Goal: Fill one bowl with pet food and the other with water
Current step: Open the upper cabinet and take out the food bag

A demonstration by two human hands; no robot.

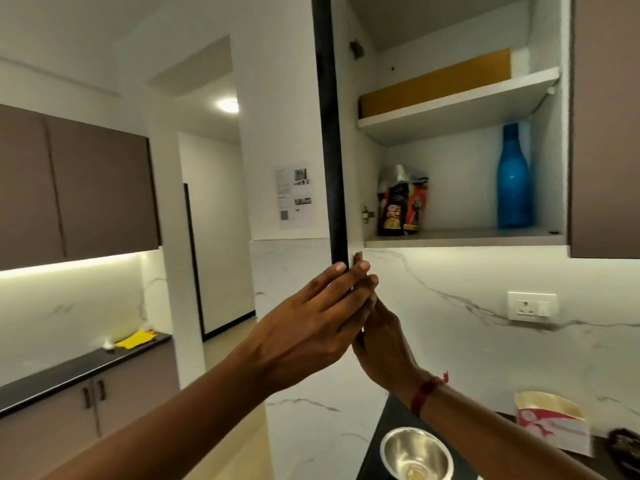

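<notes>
The wall cupboard's dark door (331, 133) stands open, seen edge-on. My left hand (311, 320) and my right hand (379, 337) both grip its bottom corner, one on each face. Inside, on the lower shelf (460, 237), a dark pet food bag (401, 202) with a crumpled top stands at the left. A blue water bottle (514, 178) stands upright at the right. Below, a steel bowl (415, 453) sits on the dark counter (391, 417), partly behind my right forearm. Only one bowl shows.
A yellow-brown box (433, 84) lies on the upper shelf. A white and pink paper bag (554, 424) leans by the marble wall, under a wall socket (531, 306). Brown cupboards (76, 188) and a second counter with yellow things (135, 339) lie to the left.
</notes>
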